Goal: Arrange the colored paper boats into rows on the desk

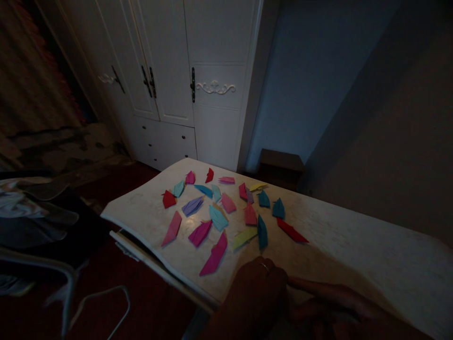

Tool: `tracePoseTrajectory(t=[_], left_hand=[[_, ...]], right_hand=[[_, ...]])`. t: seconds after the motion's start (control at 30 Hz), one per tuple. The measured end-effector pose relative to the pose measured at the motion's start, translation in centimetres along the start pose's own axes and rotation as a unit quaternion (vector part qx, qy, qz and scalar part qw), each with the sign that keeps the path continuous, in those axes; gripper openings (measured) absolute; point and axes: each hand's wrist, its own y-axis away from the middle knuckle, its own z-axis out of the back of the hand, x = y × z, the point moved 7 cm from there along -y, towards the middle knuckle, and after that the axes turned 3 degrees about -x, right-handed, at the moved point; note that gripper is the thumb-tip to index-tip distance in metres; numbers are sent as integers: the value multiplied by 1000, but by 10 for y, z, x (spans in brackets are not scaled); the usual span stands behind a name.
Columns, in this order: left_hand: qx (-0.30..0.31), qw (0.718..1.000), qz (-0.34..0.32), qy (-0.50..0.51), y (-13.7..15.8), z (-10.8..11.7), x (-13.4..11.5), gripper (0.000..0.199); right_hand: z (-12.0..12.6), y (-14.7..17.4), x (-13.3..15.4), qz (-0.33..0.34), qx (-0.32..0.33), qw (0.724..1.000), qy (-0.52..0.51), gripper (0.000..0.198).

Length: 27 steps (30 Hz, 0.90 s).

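In the head view, the left hand [260, 285] and the right hand [336, 304] are closest, both at the near side of the desk [361, 241]. The left hand's fingers [278, 276] are curled in, and one wears a shiny ring [264, 267]. The right hand's pointer finger reaches out, with its tip right by the left hand. It is dark there, so I cannot tell if the fingers of either hand grip anything.

Lots of folded bits of paper lie spread over the middle and left part of the desk. A dark blue paper [262, 233] and a yellow-green paper [245, 238] are the nearest ones past the left hand, close to the middle of the desk. A big dark pink paper [214, 255] lies near the desk's left edge. A long red paper [292, 231] is the one farthest to the right on the desk.

A drawer [155, 264] sticks out a little under the desk's left edge. Behind the desk are a big white cupboard [219, 123] and a low brown stand [283, 159]. Left of the desk is a pale metal frame [69, 288].
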Motion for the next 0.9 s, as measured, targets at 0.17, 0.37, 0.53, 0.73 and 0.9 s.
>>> tracePoseTrajectory(t=[0.17,0.37,0.53,0.73,0.9], left_hand=[[0,999,41,4,-2,3,6,12],[29,997,24,61,1,11,3,16],[5,995,-6,102,1,19,-2,16],[17,989,-18,143,0,20,-2,18],[23,984,-30,175,1,22,-2,18]], right_hand=[[14,4,19,11,-85,996,13,68],[70,8,58,88,-432,873,206,55],[87,-7,64,121,-463,777,409,57],[78,-33,72,124,-403,701,575,45],[74,-36,77,142,-384,692,595,31]])
